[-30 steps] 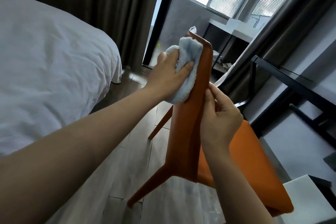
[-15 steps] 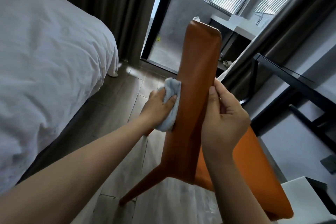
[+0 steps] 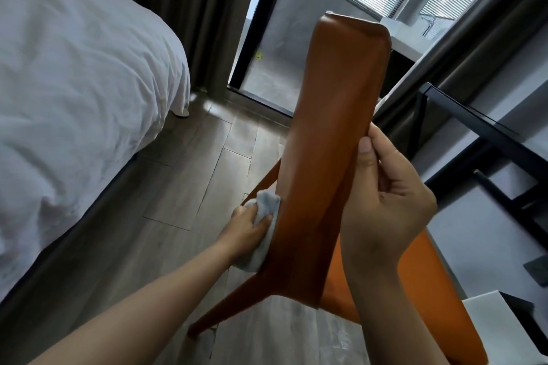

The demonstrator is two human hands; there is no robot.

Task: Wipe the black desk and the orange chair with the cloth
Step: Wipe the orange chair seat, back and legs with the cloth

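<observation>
The orange chair (image 3: 323, 139) stands in the middle of the view with the rear of its backrest facing me. My left hand (image 3: 244, 230) grips a crumpled light-blue cloth (image 3: 262, 225) and presses it against the lower left edge of the backrest, near the rear leg. My right hand (image 3: 385, 204) grips the right edge of the backrest at mid height, thumb on the rear face. The orange seat shows lower right, partly hidden by my right arm. The black desk (image 3: 486, 127) stands at the right, by the wall.
A bed with a white cover (image 3: 74, 83) fills the left side. Dark curtains (image 3: 184, 3) hang beyond it beside a glass door. A white box (image 3: 501, 332) sits at the lower right. Wood flooring (image 3: 189, 187) runs between bed and chair.
My left hand has slid the cloth down the backrest, from its top edge to near the bottom. My right hand has kept its grip on the right edge.
</observation>
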